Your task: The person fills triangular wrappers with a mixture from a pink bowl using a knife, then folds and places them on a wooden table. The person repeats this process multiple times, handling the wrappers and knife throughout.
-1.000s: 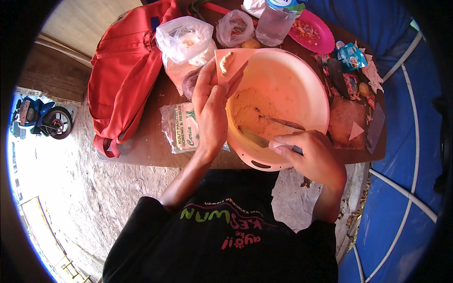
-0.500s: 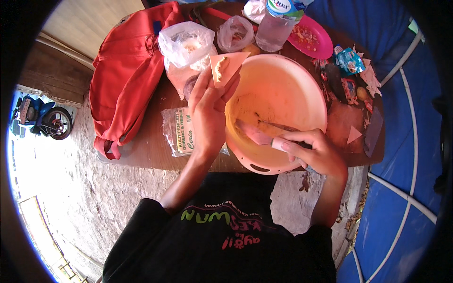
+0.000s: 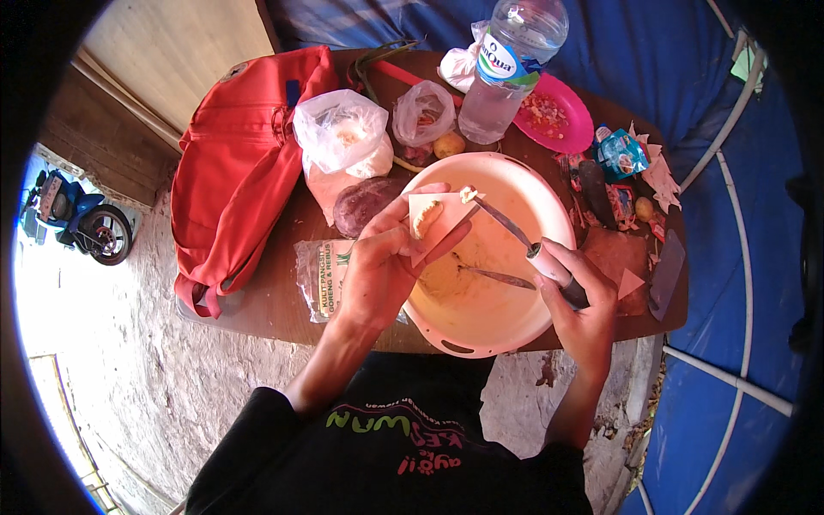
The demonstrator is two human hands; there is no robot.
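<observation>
My left hand (image 3: 378,266) pinches a pale square wonton wrapper (image 3: 448,216) by its edge, above the left side of a wide pale basin (image 3: 506,322). A strip of yellowish filling (image 3: 425,220) lies on the wrapper. In my right hand (image 3: 585,300) is a knife (image 3: 508,223) with a white handle. Its narrow blade points up and left, a small dab of filling on the tip beside the wrapper's upper edge. Inside the basin, yellowish mixture coats the bottom, and a metal utensil (image 3: 499,276) rests in it, its far end covered.
A red bag (image 3: 245,180) lies left, beside knotted plastic bags (image 3: 343,129) and a wrapper packet (image 3: 324,283). Behind the basin stand a large water bottle (image 3: 506,81) and a pink plate (image 3: 571,129) with chopped bits. Right are a brown board (image 3: 614,257) and a teal pouch (image 3: 622,154).
My right hand has raised the knife out of the basin, bringing its loaded tip up to the wrapper. My left hand with the wrapper has shifted right and lower. The view has tilted up.
</observation>
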